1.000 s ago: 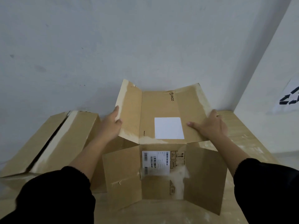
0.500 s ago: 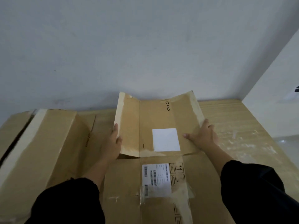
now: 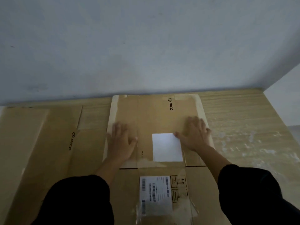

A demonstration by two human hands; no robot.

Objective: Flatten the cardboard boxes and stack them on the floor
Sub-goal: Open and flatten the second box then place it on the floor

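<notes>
Two cardboard boxes are seen on the wooden floor (image 3: 243,127). At the left, the first box (image 3: 48,151) is spread wide, with a PICO mark printed on it; whether it is fully flat cannot be told. The left hand (image 3: 121,140) is laid palm down, fingers straight and slightly spread, on the left panel of the second box (image 3: 155,114), near its left edge; nothing is gripped. This second box is laid flat in the middle, its far edge close under the wall (image 3: 146,46) and its left edge touching or overlapping the first box. Two labels are carried on it: a blank white label (image 3: 167,147) between the hands and a printed shipping label (image 3: 155,190) nearer the person. The right hand (image 3: 194,135) is pressed flat, fingers extended, on the right panel, its thumb at the white label's corner. To the right, bare floor is left open up to the side wall (image 3: 284,95).
</notes>
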